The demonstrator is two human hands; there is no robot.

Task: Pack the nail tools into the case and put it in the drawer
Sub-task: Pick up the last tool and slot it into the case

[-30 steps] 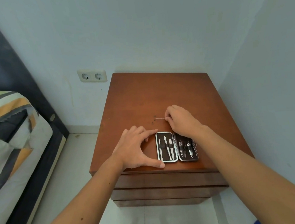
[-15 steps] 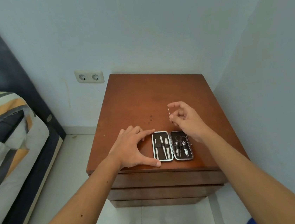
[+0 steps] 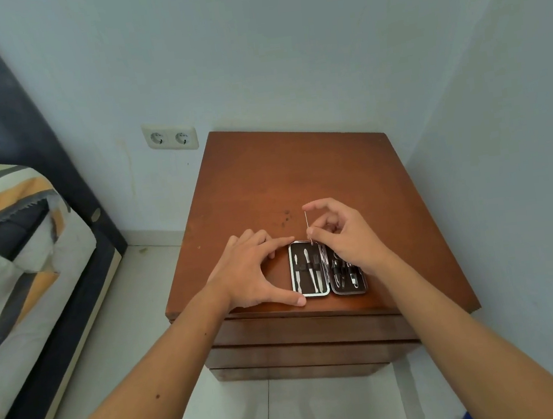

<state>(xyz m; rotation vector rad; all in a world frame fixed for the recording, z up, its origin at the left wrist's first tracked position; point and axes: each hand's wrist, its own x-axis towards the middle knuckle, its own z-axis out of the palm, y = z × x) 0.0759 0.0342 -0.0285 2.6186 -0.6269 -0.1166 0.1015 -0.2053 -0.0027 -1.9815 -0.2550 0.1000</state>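
Note:
An open nail case [image 3: 312, 294] with a silver rim and dark lining lies near the front edge of the brown nightstand [image 3: 298, 172]. Its left half holds two metal tools under a strap; the right half holds clippers and scissors. My right hand [image 3: 347, 235] pinches a thin metal tool [image 3: 307, 223] upright, its lower tip just over the case's top edge. My left hand [image 3: 254, 270] rests on the wood with thumb and forefinger spread against the case's left side.
Shut drawer fronts [image 3: 310, 339] sit below the top. A wall socket [image 3: 170, 139] is at the back left. A bed with a striped cover [image 3: 7, 247] stands on the left, and the right wall is close beside the nightstand. Pale floor tiles [image 3: 291, 414] lie below.
My right hand lifted the thin tool off the wood, turned it upright, and brought it down toward the case's top edge. My left hand stayed by the case.

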